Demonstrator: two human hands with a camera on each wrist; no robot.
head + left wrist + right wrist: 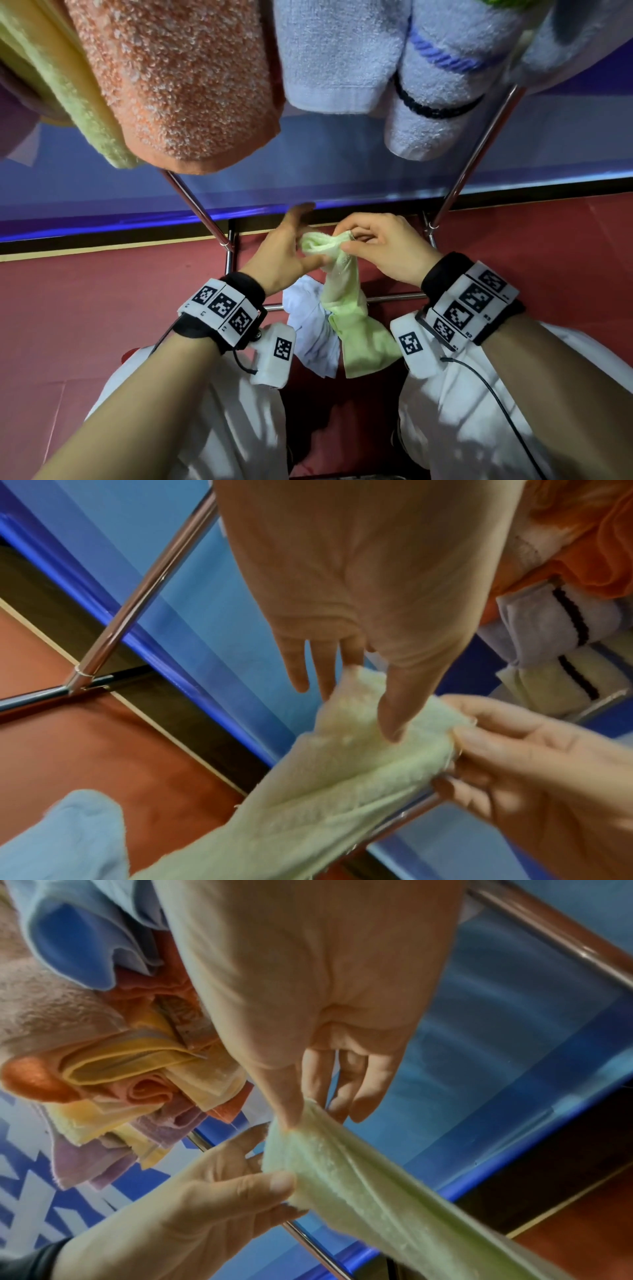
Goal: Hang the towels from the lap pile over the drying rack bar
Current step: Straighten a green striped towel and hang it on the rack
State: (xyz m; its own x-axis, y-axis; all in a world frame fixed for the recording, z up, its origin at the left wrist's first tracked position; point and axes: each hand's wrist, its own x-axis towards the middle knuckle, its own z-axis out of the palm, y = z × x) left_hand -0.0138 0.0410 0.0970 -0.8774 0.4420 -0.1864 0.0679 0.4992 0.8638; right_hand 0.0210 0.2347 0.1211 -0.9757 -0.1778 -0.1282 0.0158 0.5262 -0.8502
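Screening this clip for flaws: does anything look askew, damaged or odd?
Nothing stands out. Both hands, left and right, pinch a bunched green towel above the lap; a white towel waits beneath.

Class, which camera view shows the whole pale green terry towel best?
The head view: the pale green terry towel shows from the end that both hands pinch down to the lap. Each wrist view shows only its pinched, stretched upper part, close up.
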